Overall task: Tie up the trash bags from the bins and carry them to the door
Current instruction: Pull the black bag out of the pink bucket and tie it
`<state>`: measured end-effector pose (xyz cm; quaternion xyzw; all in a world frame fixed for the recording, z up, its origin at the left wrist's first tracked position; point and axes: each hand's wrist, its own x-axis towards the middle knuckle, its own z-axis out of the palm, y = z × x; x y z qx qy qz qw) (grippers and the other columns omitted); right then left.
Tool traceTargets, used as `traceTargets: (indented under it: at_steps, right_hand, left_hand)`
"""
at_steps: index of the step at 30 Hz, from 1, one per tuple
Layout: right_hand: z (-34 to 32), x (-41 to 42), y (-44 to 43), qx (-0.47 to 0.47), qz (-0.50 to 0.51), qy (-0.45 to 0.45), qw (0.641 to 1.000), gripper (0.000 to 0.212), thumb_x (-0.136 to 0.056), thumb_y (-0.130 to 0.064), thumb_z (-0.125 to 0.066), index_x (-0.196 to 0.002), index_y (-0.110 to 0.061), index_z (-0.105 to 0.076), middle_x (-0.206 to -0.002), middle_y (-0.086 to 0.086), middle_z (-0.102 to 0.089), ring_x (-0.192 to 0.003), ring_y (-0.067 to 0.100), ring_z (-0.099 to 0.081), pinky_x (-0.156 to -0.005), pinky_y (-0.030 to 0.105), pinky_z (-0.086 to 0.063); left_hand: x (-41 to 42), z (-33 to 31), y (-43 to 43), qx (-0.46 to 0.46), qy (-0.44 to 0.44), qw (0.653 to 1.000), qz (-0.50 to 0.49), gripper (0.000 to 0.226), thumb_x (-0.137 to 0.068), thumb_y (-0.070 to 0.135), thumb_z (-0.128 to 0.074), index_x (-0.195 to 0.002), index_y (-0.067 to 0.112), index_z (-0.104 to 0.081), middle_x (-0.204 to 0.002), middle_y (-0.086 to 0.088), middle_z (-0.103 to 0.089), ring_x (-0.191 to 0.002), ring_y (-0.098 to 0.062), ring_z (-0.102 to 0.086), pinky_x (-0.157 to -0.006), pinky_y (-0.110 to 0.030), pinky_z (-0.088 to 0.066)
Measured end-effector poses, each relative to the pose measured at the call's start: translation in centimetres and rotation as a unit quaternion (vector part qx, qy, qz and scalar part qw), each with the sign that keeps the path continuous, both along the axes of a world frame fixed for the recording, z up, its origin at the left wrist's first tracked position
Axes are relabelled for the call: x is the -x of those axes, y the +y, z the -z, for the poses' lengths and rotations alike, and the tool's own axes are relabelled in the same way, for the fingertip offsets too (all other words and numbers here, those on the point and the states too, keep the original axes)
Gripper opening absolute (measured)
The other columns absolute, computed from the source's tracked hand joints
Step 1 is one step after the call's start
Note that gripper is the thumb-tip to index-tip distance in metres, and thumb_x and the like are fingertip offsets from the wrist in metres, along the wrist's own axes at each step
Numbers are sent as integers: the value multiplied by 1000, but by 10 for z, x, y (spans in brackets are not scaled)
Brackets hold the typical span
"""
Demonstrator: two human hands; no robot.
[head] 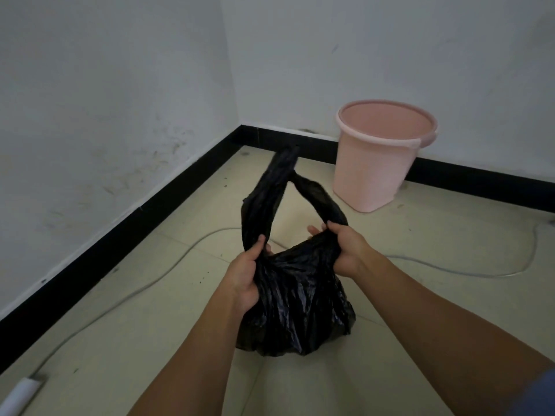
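Fingers (259, 244) of our left hand (244, 274) curl round one bag handle; right hand (350, 250) grips the other. One black trash bag (297, 301), two handles, raised in a loop toward the wall corner. Bag's long axis near upright, base down at the floor (150, 340). One pink bin (375, 163) beyond, well apart.

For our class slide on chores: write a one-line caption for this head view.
Left hand and right hand grip a black bag near a pink bin.
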<state>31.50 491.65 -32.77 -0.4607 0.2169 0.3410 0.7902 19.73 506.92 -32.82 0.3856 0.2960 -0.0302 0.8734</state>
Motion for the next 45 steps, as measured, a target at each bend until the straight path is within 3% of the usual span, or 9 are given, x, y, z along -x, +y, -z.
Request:
traceTargets:
  at_steps: [4,8,15,20,27,33,35,39,45]
  right_hand:
    - [12,-3,-2,121,-34,-21,992,21,-101,-15,-46,-93,-4,-62,-49,5,-48,-54,20,-46,-60,31,-44]
    - [21,5,1,363,-208,-158,894,18,-93,-6,-55,-110,-2,-62,-68,11,-53,-55,22,-47,-52,29,-38]
    - [6,7,-3,149,-372,-126,907,10,-80,-3,-59,-86,-10,-57,-92,10,-55,-57,14,-44,-59,29,-38]
    - [7,7,-2,144,-365,-121,912,47,-71,-61,-74,-94,-20,-73,-95,1,-66,-60,13,-44,-59,27,-38]
    - [10,4,-1,84,-375,-104,917,86,-57,-75,-75,-118,-15,-69,-106,4,-66,-85,22,-51,-79,33,-45]
    - [11,11,15,231,-280,-127,923,73,-61,-63,-80,-112,-11,-71,-108,5,-72,-101,23,-66,-91,37,-53]
    - [14,7,14,240,-196,-113,944,45,-80,-36,-73,-110,-3,-67,-100,11,-73,-90,29,-70,-81,40,-56]
    - [10,0,3,50,-136,-14,989,34,-96,-24,-47,-106,3,-65,-97,11,-76,-81,26,-72,-70,38,-54]
    - [6,-4,-4,69,-225,-62,970,28,-92,-33,-49,-75,-12,-53,-66,5,-50,-52,17,-47,-50,28,-40]
  left_hand:
    - [5,4,2,-89,-15,993,80,42,-93,36,-56,-57,15,-57,-61,-2,-60,-56,-16,-62,-61,-28,-51]
    - [3,1,-4,-202,-12,967,155,40,-94,37,-55,-61,15,-60,-68,-3,-62,-61,-19,-60,-67,-31,-48]
    - [-9,22,-6,-627,72,745,215,33,-97,36,-46,-70,17,-48,-65,-1,-53,-62,-23,-51,-55,-30,-34]
    - [-6,30,-17,-763,7,595,254,35,-96,46,-41,-97,15,-58,-87,-8,-66,-80,-32,-61,-65,-34,-43]
    - [1,41,-14,-763,42,573,297,37,-97,44,-40,-101,11,-55,-99,-11,-65,-92,-32,-62,-70,-34,-42]
    - [-2,36,-28,-807,0,503,310,34,-96,42,-42,-98,12,-56,-94,-10,-65,-84,-30,-61,-65,-33,-36]
    - [-4,34,-31,-756,17,573,317,35,-94,45,-46,-87,12,-57,-83,-7,-62,-79,-28,-60,-63,-32,-39]
    - [1,27,-16,-373,61,893,246,37,-85,39,-65,-65,9,-69,-73,-8,-69,-65,-20,-67,-65,-25,-48]
    - [10,24,10,20,44,993,111,32,-88,26,-59,-71,7,-78,-88,-11,-76,-79,-27,-74,-68,-33,-59]
